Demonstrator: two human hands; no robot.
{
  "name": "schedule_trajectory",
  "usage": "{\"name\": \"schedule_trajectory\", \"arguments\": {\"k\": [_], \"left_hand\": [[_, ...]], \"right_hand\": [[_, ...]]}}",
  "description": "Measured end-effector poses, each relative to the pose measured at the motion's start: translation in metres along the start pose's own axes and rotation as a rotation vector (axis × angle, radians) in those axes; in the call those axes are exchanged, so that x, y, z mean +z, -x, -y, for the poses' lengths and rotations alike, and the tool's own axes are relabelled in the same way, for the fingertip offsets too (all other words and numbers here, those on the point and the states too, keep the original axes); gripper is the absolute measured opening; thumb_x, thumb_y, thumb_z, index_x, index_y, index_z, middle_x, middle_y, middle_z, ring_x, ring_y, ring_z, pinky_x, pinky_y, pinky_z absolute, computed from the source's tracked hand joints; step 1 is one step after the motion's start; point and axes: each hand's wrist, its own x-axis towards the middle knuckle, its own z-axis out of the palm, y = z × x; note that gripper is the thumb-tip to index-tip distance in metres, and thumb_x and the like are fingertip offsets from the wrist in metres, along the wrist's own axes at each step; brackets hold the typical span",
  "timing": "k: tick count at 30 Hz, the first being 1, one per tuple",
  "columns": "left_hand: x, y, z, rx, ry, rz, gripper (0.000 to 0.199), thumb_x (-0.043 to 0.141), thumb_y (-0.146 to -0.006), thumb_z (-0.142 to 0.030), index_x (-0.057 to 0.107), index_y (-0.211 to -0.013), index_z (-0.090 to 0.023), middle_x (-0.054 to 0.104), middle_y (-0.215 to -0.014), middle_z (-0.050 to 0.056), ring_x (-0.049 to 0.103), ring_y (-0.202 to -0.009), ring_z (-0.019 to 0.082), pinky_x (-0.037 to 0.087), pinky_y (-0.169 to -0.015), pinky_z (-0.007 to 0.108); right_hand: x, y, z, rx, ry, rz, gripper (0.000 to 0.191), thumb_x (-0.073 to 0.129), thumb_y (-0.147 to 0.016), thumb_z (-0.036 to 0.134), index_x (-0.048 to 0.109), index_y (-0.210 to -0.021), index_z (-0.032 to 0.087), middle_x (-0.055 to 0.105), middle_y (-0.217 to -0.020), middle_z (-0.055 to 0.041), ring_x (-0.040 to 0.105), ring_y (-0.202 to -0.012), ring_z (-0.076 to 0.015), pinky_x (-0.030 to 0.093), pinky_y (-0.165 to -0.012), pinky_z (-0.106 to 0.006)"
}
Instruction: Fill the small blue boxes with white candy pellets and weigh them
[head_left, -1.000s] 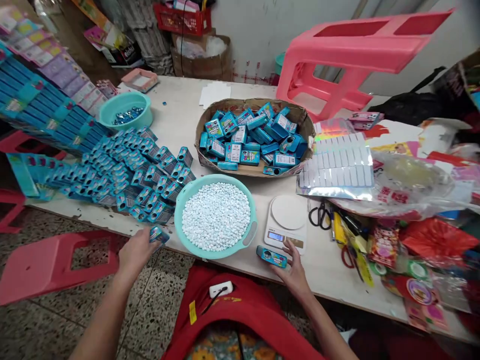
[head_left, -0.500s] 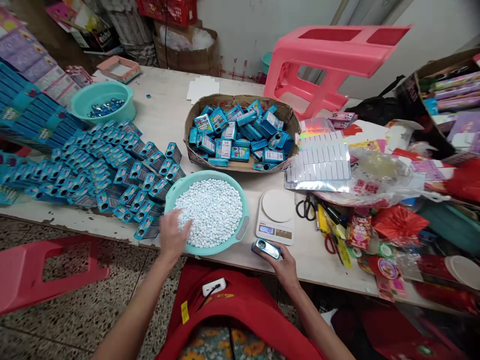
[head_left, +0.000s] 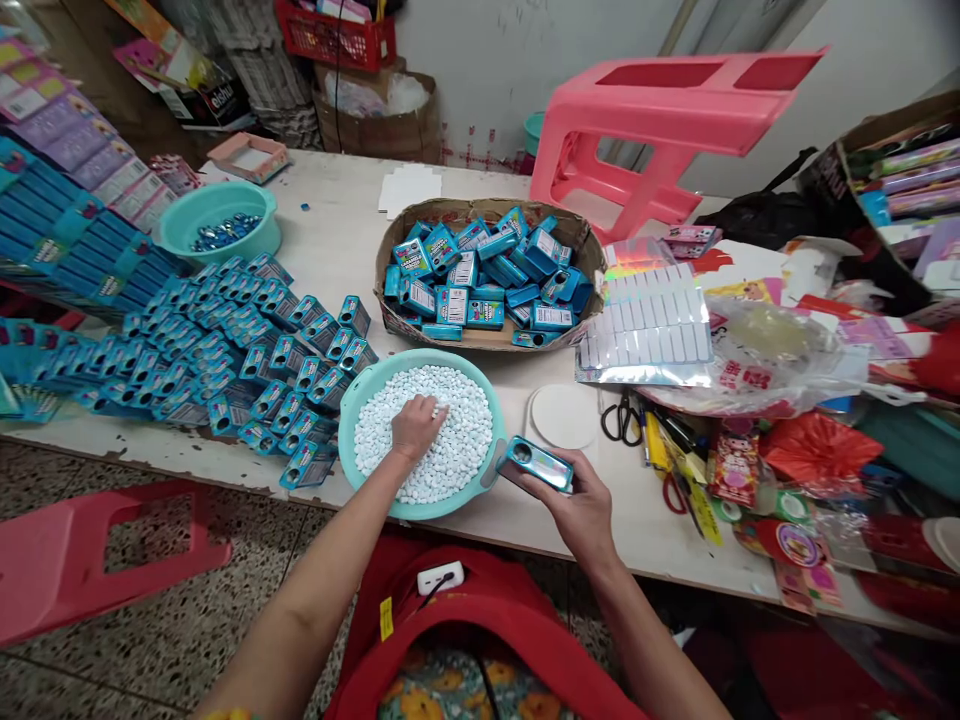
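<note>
My left hand point(head_left: 416, 428) dips into a turquoise basin point(head_left: 349, 425) full of small white candies point(head_left: 465, 440). Its fingers are curled down among the candies, and the fingertips are partly hidden. Just right of the rim, my right hand point(head_left: 585, 505) grips a small blue box point(head_left: 538, 462) with a shiny top and a dark round hole at its left end. Behind that box lies a white kitchen scale point(head_left: 562, 415), its display now covered from view by the box and hand.
Many blue boxes stand in rows point(head_left: 225, 350) on the left. A cut-down carton point(head_left: 491, 345) of blue boxes sits behind the basin. A bowl point(head_left: 221, 190) holds blue pieces. Scissors point(head_left: 622, 420), a sticker sheet point(head_left: 649, 325) and a tilted pink stool point(head_left: 660, 110) are to the right.
My left hand has moved right, from the basin's left edge to the middle of the candies, and its fingers have curled. My right hand has raised the blue box in front of the scale.
</note>
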Motion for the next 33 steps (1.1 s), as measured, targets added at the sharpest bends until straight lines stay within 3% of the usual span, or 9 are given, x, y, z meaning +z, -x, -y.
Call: {"name": "schedule_trajectory", "arguments": {"k": [6,9,12,15,20,24,28,30,33], "left_hand": [[-0.041,0.005,-0.030,-0.503,0.977,-0.074,0.033,0.058,-0.074,-0.051,0.048,-0.072,-0.020,0.051,-0.065,-0.003,0.042,-0.046,0.008,0.029,-0.042,0.021],[-0.066,0.012,-0.056,-0.498,1.359,-0.075,0.029,0.062,-0.073,-0.045,0.049,-0.080,-0.020,0.054,-0.071,-0.003,0.044,-0.044,0.005,0.026,-0.038,0.018],[-0.080,0.015,-0.076,-0.437,1.513,-0.131,0.025,0.063,-0.074,-0.039,0.051,-0.082,-0.019,0.057,-0.073,-0.001,0.053,-0.052,0.008,0.039,-0.045,0.019],[-0.081,0.012,-0.082,-0.440,1.534,-0.259,0.027,0.066,-0.073,-0.038,0.049,-0.071,-0.017,0.055,-0.068,-0.002,0.057,-0.055,0.010,0.045,-0.051,0.023],[-0.077,0.004,-0.078,-0.444,1.542,-0.357,0.033,0.066,-0.074,-0.041,0.046,-0.065,-0.016,0.050,-0.060,-0.003,0.051,-0.047,0.008,0.038,-0.043,0.020],[-0.078,-0.005,-0.079,-0.497,1.551,-0.362,0.036,0.067,-0.074,-0.043,0.045,-0.066,-0.016,0.047,-0.057,-0.004,0.044,-0.042,0.005,0.027,-0.037,0.018],[-0.083,-0.011,-0.075,-0.517,1.581,-0.282,0.039,0.066,-0.073,-0.048,0.043,-0.066,-0.017,0.044,-0.056,-0.005,0.041,-0.041,0.005,0.026,-0.037,0.018],[-0.081,-0.011,-0.063,-0.517,1.482,-0.279,0.040,0.061,-0.075,-0.052,0.044,-0.066,-0.018,0.045,-0.057,-0.005,0.041,-0.043,0.007,0.029,-0.039,0.019],[-0.074,-0.009,-0.032,-0.389,0.979,-0.179,0.034,0.063,-0.073,-0.051,0.053,-0.068,-0.019,0.055,-0.067,0.000,0.055,-0.062,0.014,0.044,-0.056,0.026]], "right_hand": [[0.036,-0.020,0.028,-0.196,0.026,0.103,0.033,0.074,-0.071,0.042,0.062,-0.096,0.024,0.063,-0.088,-0.0033,0.060,-0.083,-0.0213,0.048,-0.074,-0.033],[0.058,-0.026,0.031,-0.267,0.104,0.168,0.033,0.073,-0.072,0.042,0.062,-0.097,0.023,0.063,-0.089,-0.0048,0.059,-0.086,-0.0230,0.048,-0.075,-0.035],[0.077,-0.030,0.035,-0.307,0.167,0.225,0.033,0.072,-0.073,0.042,0.061,-0.097,0.023,0.063,-0.089,-0.0053,0.059,-0.086,-0.0239,0.048,-0.074,-0.035],[0.087,-0.033,0.043,-0.320,0.197,0.270,0.033,0.073,-0.072,0.041,0.061,-0.097,0.023,0.062,-0.088,-0.0047,0.058,-0.086,-0.0236,0.047,-0.074,-0.034],[0.091,-0.040,0.051,-0.293,0.217,0.299,0.032,0.075,-0.071,0.036,0.062,-0.096,0.021,0.062,-0.088,-0.0047,0.058,-0.087,-0.0234,0.046,-0.075,-0.033],[0.096,-0.045,0.049,-0.264,0.196,0.299,0.033,0.076,-0.069,0.036,0.062,-0.096,0.022,0.063,-0.089,-0.0046,0.058,-0.088,-0.0237,0.046,-0.076,-0.034],[0.093,-0.051,0.048,-0.228,0.088,0.310,0.033,0.078,-0.067,0.034,0.063,-0.094,0.021,0.063,-0.086,-0.0040,0.058,-0.086,-0.0230,0.046,-0.077,-0.034],[0.081,-0.054,0.049,-0.195,-0.019,0.318,0.034,0.079,-0.067,0.035,0.063,-0.093,0.021,0.062,-0.087,-0.0034,0.059,-0.086,-0.0218,0.047,-0.077,-0.033],[0.052,-0.058,0.046,-0.099,-0.143,0.255,0.036,0.076,-0.069,0.039,0.062,-0.098,0.022,0.062,-0.093,-0.0033,0.060,-0.087,-0.0203,0.047,-0.078,-0.032]]}}
